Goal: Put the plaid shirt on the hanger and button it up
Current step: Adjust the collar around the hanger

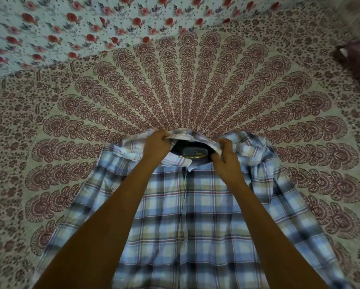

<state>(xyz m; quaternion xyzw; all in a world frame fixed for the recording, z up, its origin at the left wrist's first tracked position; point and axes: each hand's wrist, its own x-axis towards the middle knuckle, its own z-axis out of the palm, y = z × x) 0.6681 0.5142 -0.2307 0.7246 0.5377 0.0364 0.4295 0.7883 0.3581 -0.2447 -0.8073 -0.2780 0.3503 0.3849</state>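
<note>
Bedspread (185, 90) underneath; left hand (157, 148) and right hand (225, 161) pinch plaid shirt (185, 215) collar around hanger (192, 153).

Plaid shirt (195, 215) flat on bed cover (185, 90), collar toward 12 o'clock, hem toward 6. Hanger (192, 153) inside collar opening. Left grip (156, 147) on collar at hanger's 9 o'clock, right grip (225, 161) at 3. Second sheet (70, 28) beyond, at 11 o'clock.

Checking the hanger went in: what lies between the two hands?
In the head view, between the left hand and the right hand, the open collar of the plaid shirt shows the dark hanger and its brass hook.
</note>
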